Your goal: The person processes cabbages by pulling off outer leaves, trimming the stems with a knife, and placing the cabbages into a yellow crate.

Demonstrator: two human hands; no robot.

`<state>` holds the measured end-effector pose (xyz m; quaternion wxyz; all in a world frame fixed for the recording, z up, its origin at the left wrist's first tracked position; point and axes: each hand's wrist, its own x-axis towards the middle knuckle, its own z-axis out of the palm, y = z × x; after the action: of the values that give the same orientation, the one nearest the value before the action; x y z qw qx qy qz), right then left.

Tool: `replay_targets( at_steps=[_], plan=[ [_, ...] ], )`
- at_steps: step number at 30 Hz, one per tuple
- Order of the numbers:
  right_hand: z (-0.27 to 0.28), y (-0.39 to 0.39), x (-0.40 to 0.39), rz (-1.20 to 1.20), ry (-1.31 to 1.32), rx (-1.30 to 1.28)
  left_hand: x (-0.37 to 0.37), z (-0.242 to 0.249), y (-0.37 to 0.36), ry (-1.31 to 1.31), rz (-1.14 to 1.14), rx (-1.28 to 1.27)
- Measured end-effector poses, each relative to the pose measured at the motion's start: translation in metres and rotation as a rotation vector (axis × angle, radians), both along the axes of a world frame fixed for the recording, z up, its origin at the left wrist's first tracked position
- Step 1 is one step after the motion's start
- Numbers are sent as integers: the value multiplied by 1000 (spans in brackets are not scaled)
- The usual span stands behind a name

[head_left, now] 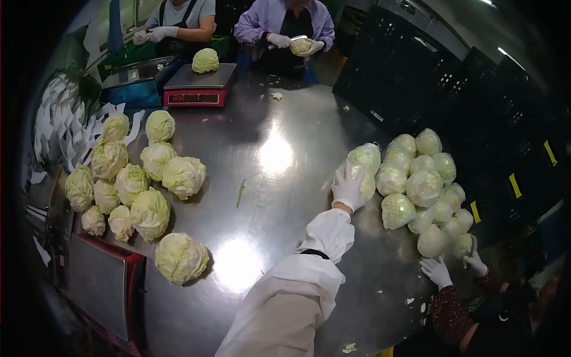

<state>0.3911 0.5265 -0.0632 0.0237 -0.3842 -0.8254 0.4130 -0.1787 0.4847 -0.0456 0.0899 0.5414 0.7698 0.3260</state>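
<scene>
One left hand [348, 189], in a thin white glove: palm down, fingers spread wide, laid over the near sides of two pale green, clear-wrapped cabbage heads [366, 156]. Whether it grips either is not clear, since the hand hides part of both. Its loose white sleeve [291, 279], creased and crossed by a dark band, slants over the table from the lower edge.

One cluster of round, wrapped pale cabbages [424, 188], just right of the two heads, packed close on the table's right side; film glossy, with a net-like pattern on some.

Twelve bare, yellow-green cabbages [150, 214], leaves crinkled and ruffled, on the left side; most bunched together, one set apart nearer the lower edge.

One broad grey metal table [238, 143], smooth, with bright glare spots, a thin green scrap [241, 193] and small pale leaf bits [276, 96].

Two red scales with flat metal platforms: a far scale [195, 89], bearing one bare cabbage [205, 60], and a near scale [101, 285] at lower left.

One heap of limp white strips [62, 122], at far left.

Several dark, perforated plastic crates [404, 65], stacked along the right, some with yellow strips [515, 185].

Three co-workers: one at lower right, white-gloved hands [437, 272] close by the wrapped cluster; one in a lilac top [256, 22], holding a pale head [300, 46]; one in a dark apron [172, 44], gloved hands together.
</scene>
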Motion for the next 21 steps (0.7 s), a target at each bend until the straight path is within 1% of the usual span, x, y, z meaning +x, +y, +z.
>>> replay_targets(
  at_steps=[1, 2, 3, 4, 5, 6, 7, 8, 9, 10, 12, 13, 14, 15, 16, 18, 19, 20, 21],
  plan=[
    [7, 1, -6, 5, 40, -45, -3, -6, 3, 2, 24, 91],
    [11, 4, -7, 11, 82, -82, -8, -4, -1, 3, 25, 91],
    [8, 17, 2, 190, -286, 302, -16, 0, -8, -87, 18, 111],
    [2, 24, 10, 190, -286, 312, -24, 8, -16, -177, 11, 134],
    [-3, 27, 15, 371, -441, 552, -31, -8, -11, -279, -10, 304],
    [-4, 24, 15, 554, -592, 795, -36, -28, -4, -272, -4, 315],
    [-9, 16, 15, 424, -629, 764, -42, -50, 1, -522, -1, 380],
    [-8, -1, 12, 429, -620, 775, -47, -71, 2, -771, 0, 443],
    [-6, -20, 12, -75, -97, 313, -51, -87, -4, -812, -40, 416],
    [-10, -39, 18, -546, 422, -190, -61, -71, -24, -798, -32, 423],
    [-18, -60, 65, 159, -624, 815, -76, -28, -75, -600, -269, 142],
    [-18, -85, 75, 252, -729, 908, -81, -48, -70, -550, -222, 129],
    [-17, -111, 88, 346, -837, 1002, -93, -20, -89, -542, -214, 131],
    [-33, -142, 105, 266, -752, 955, -112, 34, -121, -292, -123, -89],
    [-42, -165, 116, 187, -669, 905, -134, 68, -144, -41, -31, -305],
    [-52, -224, 119, 119, -716, 788, -186, 70, -163, 168, 172, -338],
    [-54, -254, 117, 106, -744, 737, -216, 81, -177, 238, 319, -419],
    [-54, -279, 115, 101, -771, 693, -236, 105, -205, 243, 420, -447],
    [-48, -300, 109, 104, -800, 650, -259, 115, -227, 234, 510, -458]
  ],
)
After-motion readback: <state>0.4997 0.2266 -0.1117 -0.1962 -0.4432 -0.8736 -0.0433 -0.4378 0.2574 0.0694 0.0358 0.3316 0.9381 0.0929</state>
